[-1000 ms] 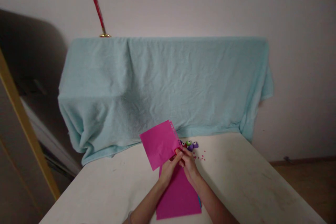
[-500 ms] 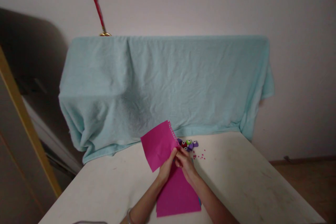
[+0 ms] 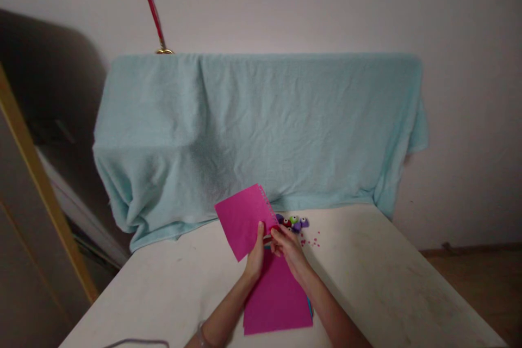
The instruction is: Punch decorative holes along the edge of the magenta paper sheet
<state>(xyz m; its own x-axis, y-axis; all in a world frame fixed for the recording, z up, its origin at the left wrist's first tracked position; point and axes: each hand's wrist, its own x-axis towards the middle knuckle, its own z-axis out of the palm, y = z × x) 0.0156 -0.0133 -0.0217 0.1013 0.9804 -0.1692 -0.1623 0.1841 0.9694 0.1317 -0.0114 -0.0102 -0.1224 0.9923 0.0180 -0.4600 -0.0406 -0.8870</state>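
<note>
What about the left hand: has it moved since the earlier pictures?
Yes: the left hand has shifted slightly left, now farther from the green googly-eyed toy.

Bare forearms [image 3: 227,309], slim silvery bangle [image 3: 200,333] on left

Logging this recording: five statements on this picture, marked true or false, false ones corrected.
1. The left hand holds the notched pink sheet. True.
2. A bracelet circles the right wrist. False: the bracelet is on the left.
3. The right hand is at that sheet's notched edge. True.
4. The red ribbon hangs below the towel. False: the red ribbon is above the towel.
5. Pink bits lie on the table. True.
</note>
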